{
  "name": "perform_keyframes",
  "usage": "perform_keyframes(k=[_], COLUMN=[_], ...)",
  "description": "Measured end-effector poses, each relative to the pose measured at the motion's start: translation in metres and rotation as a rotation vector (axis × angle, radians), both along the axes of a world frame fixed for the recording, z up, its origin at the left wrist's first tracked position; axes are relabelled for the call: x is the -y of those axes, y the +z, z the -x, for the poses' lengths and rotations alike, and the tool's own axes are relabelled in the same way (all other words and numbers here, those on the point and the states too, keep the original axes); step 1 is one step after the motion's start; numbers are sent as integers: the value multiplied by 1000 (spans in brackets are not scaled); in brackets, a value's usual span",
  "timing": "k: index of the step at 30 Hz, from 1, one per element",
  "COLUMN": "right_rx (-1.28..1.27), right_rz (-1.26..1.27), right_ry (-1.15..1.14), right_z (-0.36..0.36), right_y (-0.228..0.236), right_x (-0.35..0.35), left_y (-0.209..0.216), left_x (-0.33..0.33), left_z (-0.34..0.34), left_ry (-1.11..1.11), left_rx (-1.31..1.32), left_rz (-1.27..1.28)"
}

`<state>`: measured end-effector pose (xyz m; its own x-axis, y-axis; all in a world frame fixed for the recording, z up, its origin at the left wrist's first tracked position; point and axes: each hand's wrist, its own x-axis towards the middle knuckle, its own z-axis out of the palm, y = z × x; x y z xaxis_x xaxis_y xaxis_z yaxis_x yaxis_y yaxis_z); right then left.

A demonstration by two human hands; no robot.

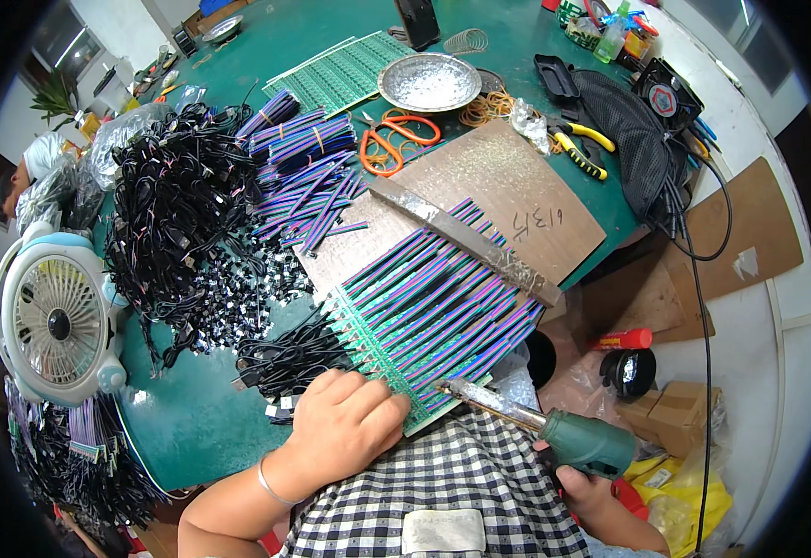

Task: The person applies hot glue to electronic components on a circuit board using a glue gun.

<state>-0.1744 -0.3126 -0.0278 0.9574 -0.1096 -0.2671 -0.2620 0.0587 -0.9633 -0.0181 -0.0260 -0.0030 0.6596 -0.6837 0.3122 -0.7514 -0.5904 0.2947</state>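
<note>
My right hand (587, 495) grips the green handle of a soldering iron (596, 445). The iron's metal barrel points left, and its tip is close to the near corner of a green circuit board panel (368, 348). Rows of striped flat ribbon wires (447, 298) run from the panel under a metal bar (466, 240), which lies across them on a brown board (517, 177). With its fingers curled, my left hand (350, 418) rests at the panel's near left edge; what it pinches, if anything, is hidden. Beside it lies a bundle of black cables (294, 353).
Left on the green table are a heap of black cables (182, 195), cut ribbon wires (308, 158) and a white fan (57, 321). Farther back are orange scissors (392, 144), a metal dish (429, 84), bare green panels (331, 74) and yellow-black pliers (580, 149). A black cord (700, 372) hangs at right.
</note>
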Motion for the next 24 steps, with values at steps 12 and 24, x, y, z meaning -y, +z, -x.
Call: perform_keyframes(k=[12, 24], right_rx=[27, 8], right_rz=[120, 105], right_ry=[128, 87], right_z=[10, 6], right_y=[-18, -6], right_x=[7, 5], left_y=[0, 1], left_x=[-17, -14], left_z=[4, 3], left_ry=[-107, -129], left_rx=[-48, -11], left_rz=[53, 53])
